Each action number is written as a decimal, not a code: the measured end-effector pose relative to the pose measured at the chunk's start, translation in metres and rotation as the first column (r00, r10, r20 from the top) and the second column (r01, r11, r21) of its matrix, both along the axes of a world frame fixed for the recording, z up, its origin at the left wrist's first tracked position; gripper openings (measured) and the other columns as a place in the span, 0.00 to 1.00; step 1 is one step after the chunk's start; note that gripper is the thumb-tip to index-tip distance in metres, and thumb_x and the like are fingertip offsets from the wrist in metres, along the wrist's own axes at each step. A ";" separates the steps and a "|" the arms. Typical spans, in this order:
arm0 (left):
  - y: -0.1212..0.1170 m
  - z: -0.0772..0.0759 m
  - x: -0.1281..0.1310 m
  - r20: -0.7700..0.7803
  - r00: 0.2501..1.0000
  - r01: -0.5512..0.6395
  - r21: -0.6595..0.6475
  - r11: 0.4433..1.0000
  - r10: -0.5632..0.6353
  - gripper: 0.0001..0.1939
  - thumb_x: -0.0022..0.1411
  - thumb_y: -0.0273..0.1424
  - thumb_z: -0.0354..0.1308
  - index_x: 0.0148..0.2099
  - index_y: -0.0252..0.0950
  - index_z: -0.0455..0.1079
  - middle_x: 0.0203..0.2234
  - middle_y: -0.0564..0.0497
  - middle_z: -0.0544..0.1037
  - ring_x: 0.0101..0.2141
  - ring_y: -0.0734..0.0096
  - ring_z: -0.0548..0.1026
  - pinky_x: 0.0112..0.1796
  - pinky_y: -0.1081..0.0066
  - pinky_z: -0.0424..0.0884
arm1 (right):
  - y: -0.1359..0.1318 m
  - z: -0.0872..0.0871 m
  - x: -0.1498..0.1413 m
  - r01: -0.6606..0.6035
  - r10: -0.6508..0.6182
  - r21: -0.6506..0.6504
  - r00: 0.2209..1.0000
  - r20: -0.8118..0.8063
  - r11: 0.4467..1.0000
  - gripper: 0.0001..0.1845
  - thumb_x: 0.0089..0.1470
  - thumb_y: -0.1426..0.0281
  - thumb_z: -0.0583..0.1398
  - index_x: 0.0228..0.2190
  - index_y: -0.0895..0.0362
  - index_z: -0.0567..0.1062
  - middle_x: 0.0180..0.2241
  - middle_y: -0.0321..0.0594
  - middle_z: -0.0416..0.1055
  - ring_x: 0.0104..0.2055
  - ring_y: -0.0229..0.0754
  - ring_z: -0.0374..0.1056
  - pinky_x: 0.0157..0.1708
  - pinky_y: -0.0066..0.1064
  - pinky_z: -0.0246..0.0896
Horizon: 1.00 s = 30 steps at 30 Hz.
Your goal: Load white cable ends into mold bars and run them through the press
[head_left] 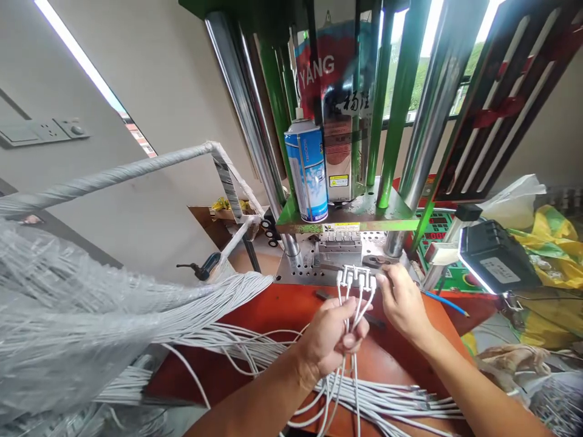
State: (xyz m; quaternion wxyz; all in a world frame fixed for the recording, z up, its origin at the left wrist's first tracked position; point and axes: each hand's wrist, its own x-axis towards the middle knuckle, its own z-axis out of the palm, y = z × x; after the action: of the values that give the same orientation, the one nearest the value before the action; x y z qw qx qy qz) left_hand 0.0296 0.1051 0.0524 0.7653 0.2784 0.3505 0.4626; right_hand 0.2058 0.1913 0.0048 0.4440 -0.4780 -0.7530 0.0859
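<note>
Several white cables run up through my left hand, which is closed around them. At their upper ends are white moulded plugs, joined by a white plastic sprue. My right hand is closed, with thumb and fingertips at the right end of this sprue, beside the rightmost plug. Its exact grip is partly hidden by the fingers. Just beyond the plugs, a metal mould block sits on the press's perforated metal plate. A thin blue rod lies right of my right wrist.
Green press columns and a platform stand ahead, with a blue spray can on it. Bundled cables hang in from the left; more cables lie on the red table. A lamp and control panel are right.
</note>
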 end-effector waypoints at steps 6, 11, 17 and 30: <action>-0.022 0.007 0.020 -0.130 0.967 -0.217 0.049 0.975 0.221 0.26 0.61 0.50 0.64 0.46 0.31 0.70 0.14 0.61 0.61 0.14 0.83 0.46 0.17 0.76 0.41 | 0.003 -0.007 0.001 0.162 -0.158 -0.047 0.985 0.074 0.986 0.15 0.69 0.58 0.47 0.38 0.53 0.68 0.38 0.47 0.68 0.42 0.54 0.66 0.44 0.47 0.61; -0.044 0.023 0.018 -0.208 0.968 -0.122 0.100 0.987 0.141 0.26 0.62 0.52 0.63 0.44 0.32 0.71 0.13 0.60 0.61 0.14 0.81 0.48 0.17 0.75 0.42 | 0.013 -0.013 0.010 0.152 -0.129 -0.179 0.983 0.132 0.972 0.16 0.67 0.60 0.49 0.32 0.53 0.67 0.33 0.45 0.68 0.36 0.51 0.66 0.40 0.43 0.61; -0.052 0.033 0.000 -0.236 0.966 -0.060 0.175 0.983 0.101 0.25 0.64 0.52 0.62 0.44 0.32 0.72 0.12 0.60 0.60 0.14 0.83 0.46 0.18 0.75 0.40 | 0.008 -0.016 0.003 -0.015 0.063 -0.295 0.986 0.154 0.956 0.15 0.60 0.61 0.57 0.25 0.54 0.72 0.32 0.47 0.71 0.41 0.53 0.67 0.43 0.43 0.60; -0.078 0.073 -0.027 -0.619 0.768 0.428 0.302 0.852 -0.166 0.25 0.64 0.52 0.63 0.31 0.33 0.72 0.19 0.57 0.58 0.21 0.79 0.54 0.23 0.73 0.48 | -0.055 0.061 0.012 -0.741 0.325 -0.485 0.652 -0.685 0.463 0.19 0.60 0.49 0.61 0.43 0.48 0.76 0.31 0.37 0.72 0.30 0.43 0.70 0.31 0.36 0.66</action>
State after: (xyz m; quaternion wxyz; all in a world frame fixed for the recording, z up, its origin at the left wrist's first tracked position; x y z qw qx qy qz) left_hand 0.0027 0.0275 0.1249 0.6090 0.6172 0.4037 0.2920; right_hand 0.2179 0.1365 0.0661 0.3369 -0.2995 -0.6207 0.6415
